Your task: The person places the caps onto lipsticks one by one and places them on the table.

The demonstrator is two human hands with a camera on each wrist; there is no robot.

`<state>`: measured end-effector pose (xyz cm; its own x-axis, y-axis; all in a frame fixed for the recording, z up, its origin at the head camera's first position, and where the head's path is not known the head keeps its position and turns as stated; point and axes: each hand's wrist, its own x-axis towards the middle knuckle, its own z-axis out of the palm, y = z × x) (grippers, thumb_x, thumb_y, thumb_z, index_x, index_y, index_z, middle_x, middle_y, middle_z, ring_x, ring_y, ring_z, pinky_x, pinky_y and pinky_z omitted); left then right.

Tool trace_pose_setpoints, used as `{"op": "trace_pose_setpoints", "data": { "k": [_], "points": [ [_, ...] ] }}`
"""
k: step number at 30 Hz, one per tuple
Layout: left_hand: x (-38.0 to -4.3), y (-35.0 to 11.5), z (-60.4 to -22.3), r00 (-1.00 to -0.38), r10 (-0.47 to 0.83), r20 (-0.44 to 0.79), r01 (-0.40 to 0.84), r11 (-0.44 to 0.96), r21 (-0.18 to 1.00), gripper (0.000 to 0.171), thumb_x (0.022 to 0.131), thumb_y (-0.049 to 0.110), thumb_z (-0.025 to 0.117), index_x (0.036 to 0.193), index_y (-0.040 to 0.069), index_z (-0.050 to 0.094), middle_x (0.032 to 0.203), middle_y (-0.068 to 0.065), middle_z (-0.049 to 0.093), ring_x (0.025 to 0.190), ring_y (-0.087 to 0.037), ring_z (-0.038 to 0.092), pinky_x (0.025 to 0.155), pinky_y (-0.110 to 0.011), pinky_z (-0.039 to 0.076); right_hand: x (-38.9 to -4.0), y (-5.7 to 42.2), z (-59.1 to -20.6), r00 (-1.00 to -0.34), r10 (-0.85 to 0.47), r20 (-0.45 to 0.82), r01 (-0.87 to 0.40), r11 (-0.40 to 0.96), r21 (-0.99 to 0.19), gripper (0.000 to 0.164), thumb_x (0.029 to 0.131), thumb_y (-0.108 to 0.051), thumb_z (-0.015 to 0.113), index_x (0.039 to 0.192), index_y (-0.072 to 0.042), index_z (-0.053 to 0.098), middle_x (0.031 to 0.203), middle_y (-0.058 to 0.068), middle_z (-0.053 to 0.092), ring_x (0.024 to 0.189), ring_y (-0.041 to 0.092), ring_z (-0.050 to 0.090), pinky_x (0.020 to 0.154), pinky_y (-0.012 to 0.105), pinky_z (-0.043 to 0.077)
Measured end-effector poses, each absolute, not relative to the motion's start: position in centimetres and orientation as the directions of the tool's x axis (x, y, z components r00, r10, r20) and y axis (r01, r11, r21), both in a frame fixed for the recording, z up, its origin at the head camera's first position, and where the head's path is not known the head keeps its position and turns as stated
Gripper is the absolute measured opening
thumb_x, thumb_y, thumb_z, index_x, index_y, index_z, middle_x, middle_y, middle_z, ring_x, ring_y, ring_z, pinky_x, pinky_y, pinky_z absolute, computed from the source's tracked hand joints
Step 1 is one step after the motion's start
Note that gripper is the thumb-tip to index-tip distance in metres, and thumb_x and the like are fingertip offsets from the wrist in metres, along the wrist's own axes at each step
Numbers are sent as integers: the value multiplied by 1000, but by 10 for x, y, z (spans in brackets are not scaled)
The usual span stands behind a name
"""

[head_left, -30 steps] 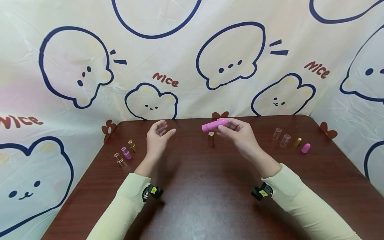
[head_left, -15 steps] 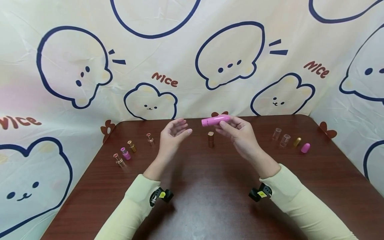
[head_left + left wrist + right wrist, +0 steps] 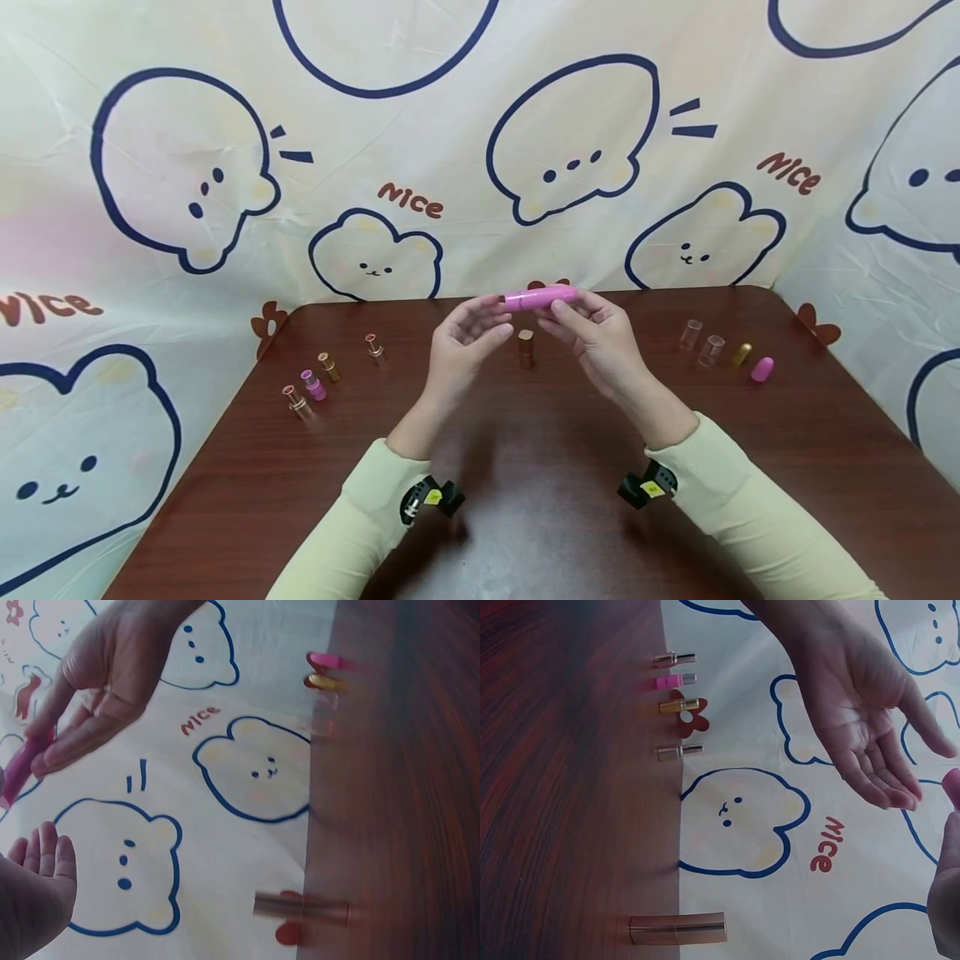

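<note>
In the head view, my right hand [image 3: 603, 346] pinches a pink lipstick tube [image 3: 540, 297] between thumb and fingers, its length nearly level above the table's far edge. My left hand [image 3: 461, 354] is raised at the tube's left end, fingers loosely extended, fingertips right by that end. The right wrist view shows the left hand [image 3: 862, 712] spread, with a gap to the pink tube [image 3: 952, 786]. A closed brown-gold lipstick [image 3: 526, 350] stands upright on the table below and between the hands.
On the left stand several uncapped lipstick bases: rose gold [image 3: 297, 402], pink [image 3: 313, 385], gold [image 3: 328, 367] and another rose gold [image 3: 374, 348]. To the right are two clear caps [image 3: 711, 350], a gold cap [image 3: 742, 354] and a pink cap [image 3: 762, 369]. A printed cloth [image 3: 555, 242] hangs behind the table.
My left hand has moved right to the lipstick tube's end, uncovering a rose-gold base behind it. My right hand stays nearly in place, the pink tube now more level.
</note>
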<state>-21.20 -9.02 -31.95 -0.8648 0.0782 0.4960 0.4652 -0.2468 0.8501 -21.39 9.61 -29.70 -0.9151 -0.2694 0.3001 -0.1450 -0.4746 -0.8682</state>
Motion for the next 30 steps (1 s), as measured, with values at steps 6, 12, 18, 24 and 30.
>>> {"op": "trace_pose_setpoints", "data": {
  "k": [6,12,18,24,30],
  "points": [
    [-208,-79,-314,-874,77,480,439,-301,847,36,78,3,65,112,-2,53,104,-14,58,98,-41,50,80,-35,46,-213,95,-297,-915,-269,300,-140,-485,-863,36,84,-7,58,118,1,51,111,16,56,102,30,54,83,36,42],
    [-206,-74,-312,-874,86,479,431,-318,844,35,79,8,65,111,0,54,105,-14,57,95,-33,53,82,-33,46,-212,92,-296,-920,-260,293,-148,-463,-874,36,83,-11,59,117,0,52,117,17,51,104,28,53,83,34,43],
    [-206,-71,-309,-878,65,475,433,-316,844,31,80,9,64,109,0,56,105,-14,57,90,-25,55,81,-31,46,-211,91,-296,-918,-262,297,-152,-460,-875,36,84,-10,59,117,0,52,117,18,51,104,28,53,84,34,42],
    [-207,-69,-306,-890,22,456,425,-324,845,27,80,9,65,105,-1,59,99,-15,59,84,-23,55,78,-29,47,-210,90,-296,-912,-274,304,-144,-480,-865,35,84,-8,58,117,0,52,115,19,52,105,32,52,84,35,41],
    [-207,-69,-307,-887,11,461,439,-284,852,25,80,11,65,102,0,60,97,-14,59,81,-23,53,75,-28,48,-210,90,-297,-917,-271,292,-136,-478,-868,36,84,-8,58,118,0,52,115,19,51,105,33,51,84,34,42]
  ]
}}
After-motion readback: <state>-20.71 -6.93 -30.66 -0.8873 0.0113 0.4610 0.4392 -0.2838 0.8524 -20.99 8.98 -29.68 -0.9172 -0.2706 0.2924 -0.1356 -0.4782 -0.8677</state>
